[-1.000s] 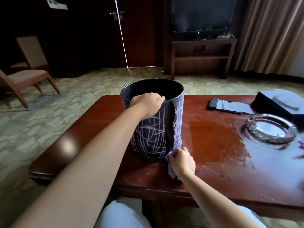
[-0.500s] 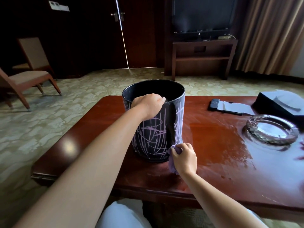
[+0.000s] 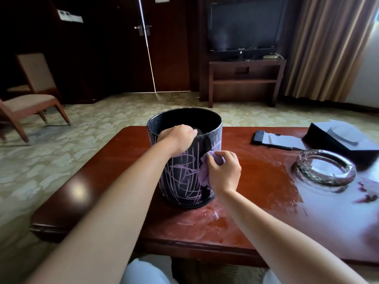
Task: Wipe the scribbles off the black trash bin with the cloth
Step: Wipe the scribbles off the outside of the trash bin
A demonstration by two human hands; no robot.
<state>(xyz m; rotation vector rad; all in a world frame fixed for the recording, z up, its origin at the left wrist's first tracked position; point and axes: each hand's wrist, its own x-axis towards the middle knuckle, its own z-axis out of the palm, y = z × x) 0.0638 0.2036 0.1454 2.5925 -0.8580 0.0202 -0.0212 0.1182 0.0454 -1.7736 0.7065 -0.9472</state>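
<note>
Fingers (image 3: 217,155) of the right hand (image 3: 224,173) are pressing the bunched cloth (image 3: 205,173) against the black trash bin (image 3: 180,181), mid-wipe, while the left hand (image 3: 177,140) is gripping its rim; remaining scribbles (image 3: 180,173) likely call for leftward strokes.

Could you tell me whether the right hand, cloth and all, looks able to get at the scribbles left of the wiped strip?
Probably yes: the right hand holds the cloth beside those scribbles, with nothing between.

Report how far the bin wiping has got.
Done: one dark vertical strip of the black trash bin looks clean. In hand: the left hand grips the rim, while the right hand presses the purple cloth beside that strip. Left: purple scribbles cover the front.
</note>
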